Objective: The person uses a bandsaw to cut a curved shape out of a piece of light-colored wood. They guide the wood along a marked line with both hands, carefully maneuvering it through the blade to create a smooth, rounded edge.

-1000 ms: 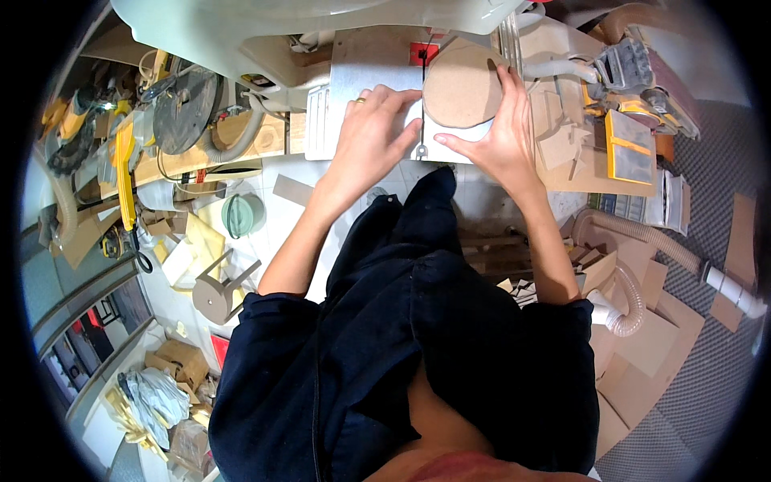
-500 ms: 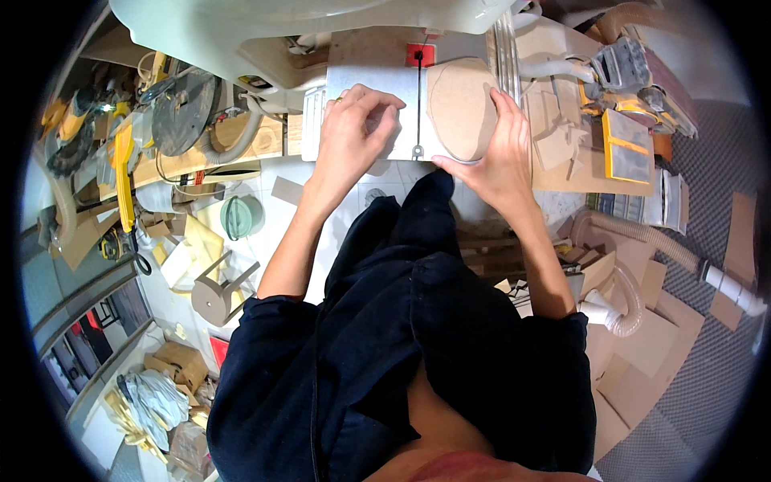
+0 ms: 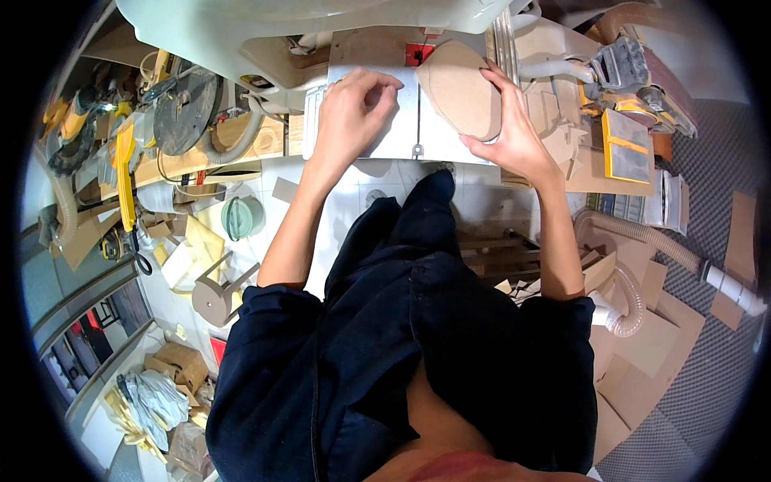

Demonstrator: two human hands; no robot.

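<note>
A rounded beige board (image 3: 456,88), with a faint curved line near its rim, is tilted at an angle on the metal machine table (image 3: 365,56), at its red insert (image 3: 414,56) and dark slot. My right hand (image 3: 514,128) grips the board's right side, thumb at the lower edge and fingers at the upper right. My left hand (image 3: 357,116) rests on the left of the table with fingers curled together and nothing visible in them, apart from the board. The pale machine body (image 3: 305,20) overhangs the back.
Cardboard scraps (image 3: 554,112), a yellow-framed case (image 3: 626,145) and a sander (image 3: 634,80) crowd the right. Power tools (image 3: 120,161) line the left bench (image 3: 161,169). Hoses (image 3: 626,297) and board sheets (image 3: 650,345) lie lower right; a green bucket (image 3: 241,217) is on the floor.
The board has turned and shifted up over the red insert. My right hand has moved with it, its wrist swinging right. My left hand has drawn left and curled its fingers.
</note>
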